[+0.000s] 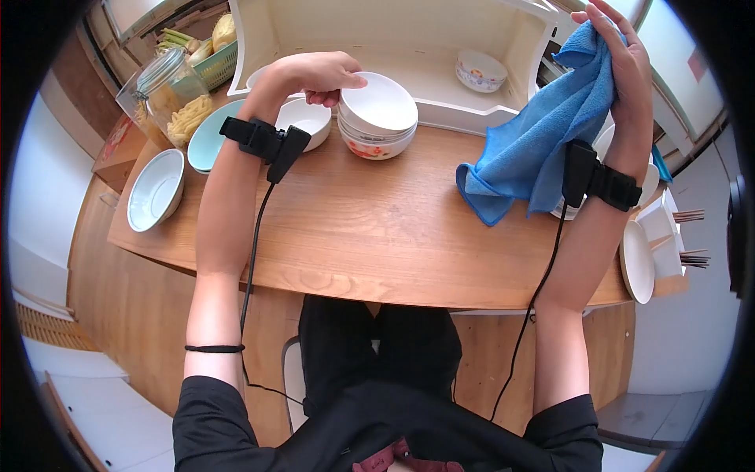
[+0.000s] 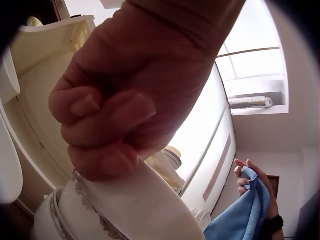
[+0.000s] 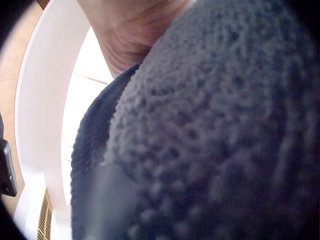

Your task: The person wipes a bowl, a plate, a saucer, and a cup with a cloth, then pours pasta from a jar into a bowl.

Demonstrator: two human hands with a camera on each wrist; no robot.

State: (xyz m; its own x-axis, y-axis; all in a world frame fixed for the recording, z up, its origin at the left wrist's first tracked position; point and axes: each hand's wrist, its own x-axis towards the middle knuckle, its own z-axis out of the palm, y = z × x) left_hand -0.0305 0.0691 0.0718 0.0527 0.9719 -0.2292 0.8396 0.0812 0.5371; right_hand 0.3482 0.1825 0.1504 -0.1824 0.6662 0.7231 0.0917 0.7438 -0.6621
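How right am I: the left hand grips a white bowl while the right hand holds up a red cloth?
Only the colour is wrong: the right hand holds up a blue cloth, as the head view shows, while the left hand grips a white bowl.

We see a person in a black short-sleeved top and black trousers. A dark red piece with small pale marks shows at the chest. The left hand and right hand are bare. The left strap and right strap are black, each bearing an angular black box and a thin black cable. A narrow black band circles the left arm near the sleeve.
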